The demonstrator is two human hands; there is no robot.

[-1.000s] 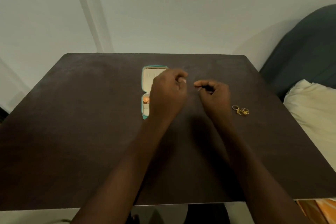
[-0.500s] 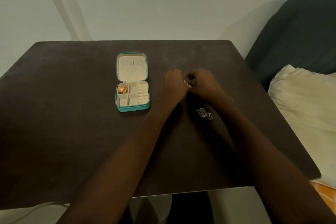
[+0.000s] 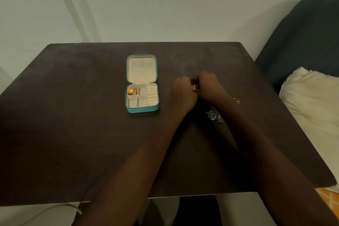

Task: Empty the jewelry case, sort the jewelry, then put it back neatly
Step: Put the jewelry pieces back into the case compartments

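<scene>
My left hand [image 3: 181,88] and right hand [image 3: 208,84] meet knuckle to knuckle, fingers curled, pinching a small gold piece [image 3: 194,87] between them (too tiny to name). The open jewelry case [image 3: 142,83] sits to the left of my hands, a gold ball [image 3: 131,90] inside.

I'm looking down on a dark brown table [image 3: 73,134] set against a pale wall [image 3: 165,5]. Off to my right sits a dark grey cushion [image 3: 302,33], a cream pillow [image 3: 311,101] below it, touching.
</scene>
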